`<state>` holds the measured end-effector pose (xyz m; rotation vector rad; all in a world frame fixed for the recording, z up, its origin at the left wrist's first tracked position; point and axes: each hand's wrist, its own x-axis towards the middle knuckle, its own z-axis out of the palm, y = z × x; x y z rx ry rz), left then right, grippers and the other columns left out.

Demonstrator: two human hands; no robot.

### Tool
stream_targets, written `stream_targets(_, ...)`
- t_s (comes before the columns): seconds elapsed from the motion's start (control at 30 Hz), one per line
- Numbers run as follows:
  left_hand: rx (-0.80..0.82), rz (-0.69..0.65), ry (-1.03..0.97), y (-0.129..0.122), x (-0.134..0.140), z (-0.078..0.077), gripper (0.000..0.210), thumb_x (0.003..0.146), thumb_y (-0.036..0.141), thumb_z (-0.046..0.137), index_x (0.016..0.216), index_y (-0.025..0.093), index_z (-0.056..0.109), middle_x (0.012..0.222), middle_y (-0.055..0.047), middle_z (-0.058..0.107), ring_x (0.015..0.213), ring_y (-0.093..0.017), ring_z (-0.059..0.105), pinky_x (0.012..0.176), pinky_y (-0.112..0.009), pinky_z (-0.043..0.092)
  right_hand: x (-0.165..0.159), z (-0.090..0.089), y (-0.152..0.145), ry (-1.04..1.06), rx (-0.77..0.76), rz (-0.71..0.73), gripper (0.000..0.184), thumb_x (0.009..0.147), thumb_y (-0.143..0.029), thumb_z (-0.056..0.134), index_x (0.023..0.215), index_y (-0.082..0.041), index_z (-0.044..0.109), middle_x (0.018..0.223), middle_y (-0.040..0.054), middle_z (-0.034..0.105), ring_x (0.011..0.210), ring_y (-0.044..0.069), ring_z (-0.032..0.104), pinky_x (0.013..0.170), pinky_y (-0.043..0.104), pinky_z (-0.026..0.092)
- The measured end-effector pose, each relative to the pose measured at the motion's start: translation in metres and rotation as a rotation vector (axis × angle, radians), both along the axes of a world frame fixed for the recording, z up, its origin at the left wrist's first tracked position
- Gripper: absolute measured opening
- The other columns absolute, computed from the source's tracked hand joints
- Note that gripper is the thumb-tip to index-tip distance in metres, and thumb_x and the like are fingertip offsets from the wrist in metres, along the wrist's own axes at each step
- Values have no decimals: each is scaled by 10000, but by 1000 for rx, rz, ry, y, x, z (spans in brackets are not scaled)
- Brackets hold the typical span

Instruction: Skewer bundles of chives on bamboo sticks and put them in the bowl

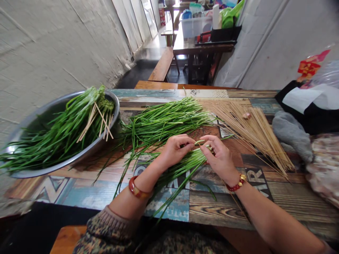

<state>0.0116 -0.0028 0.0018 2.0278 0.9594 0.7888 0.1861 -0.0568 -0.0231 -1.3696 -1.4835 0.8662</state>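
Observation:
My left hand (178,150) is closed in a pinch on the pale end of a chive (199,142). Opposite it, my right hand (218,153) has its fingers pinched round a thin bamboo skewer (237,203), whose long end slants down below my wrist. The skewer's tip is mostly hidden between my fingers. Under both hands lies a small bunch of green chives (182,169), white ends toward my right hand. Just beyond is a larger pile of chives (166,120). Loose bamboo skewers (261,130) are spread to the right.
A metal basin (116,116) at left holds chives (66,123) threaded on skewers. On the right are a grey cloth-like bundle (291,132) and a bag of pale pieces (325,165). Past the patterned table (225,204) stand a bench (162,65) and another table (203,48).

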Motion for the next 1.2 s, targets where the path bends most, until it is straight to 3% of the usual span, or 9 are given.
stream_targets(0.33,-2,-95,26,-4,3,-3,186,867,197,540,846,146,718,803,-52,669,756,-134,601,693,-229,445,1,-5,2,-62,35,-63,135,860,-332,560,893,-203,536,763,7,583,612,125,546,525,229,432)
stream_targets(0.5,-154,-83,26,-5,1,-1,210,866,246,538,946,126,692,880,-57,703,778,-144,614,700,-234,469,5,0,2,178,-108,43,305,923,-458,463,1063,-200,543,726,-14,560,526,109,545,476,228,452)
stream_targets(0.73,-162,56,2,1,0,-2,189,832,214,543,775,116,695,742,-38,697,672,-127,591,642,-224,452,6,-1,5,402,-203,94,470,935,-559,363,1134,-170,536,675,-8,583,505,117,571,428,219,433)
stream_targets(0.9,-85,64,55,-1,2,-4,162,828,190,556,772,120,691,735,-34,689,677,-125,592,657,-224,444,1,-1,6,308,-208,120,417,902,-510,474,1114,-160,553,560,-49,530,444,99,509,411,198,404)
stream_targets(1.03,-63,-9,79,-3,1,-2,166,846,202,560,848,122,705,801,-48,704,730,-134,611,693,-233,454,-2,-3,7,243,-154,69,325,854,-450,566,1010,-165,574,638,-40,549,439,85,498,401,196,402)
stream_targets(1.1,-14,37,79,-1,-3,0,173,852,223,568,891,129,708,849,-58,703,764,-139,613,714,-239,458,-3,-5,7,208,-132,65,274,860,-423,560,962,-170,585,638,-37,551,434,86,493,400,200,395)
stream_targets(1.2,149,258,106,9,-14,5,196,866,254,559,936,139,701,849,-59,675,728,-132,578,687,-244,447,-3,-6,8,169,-102,68,236,869,-395,543,927,-173,598,588,-45,535,423,92,479,402,205,380)
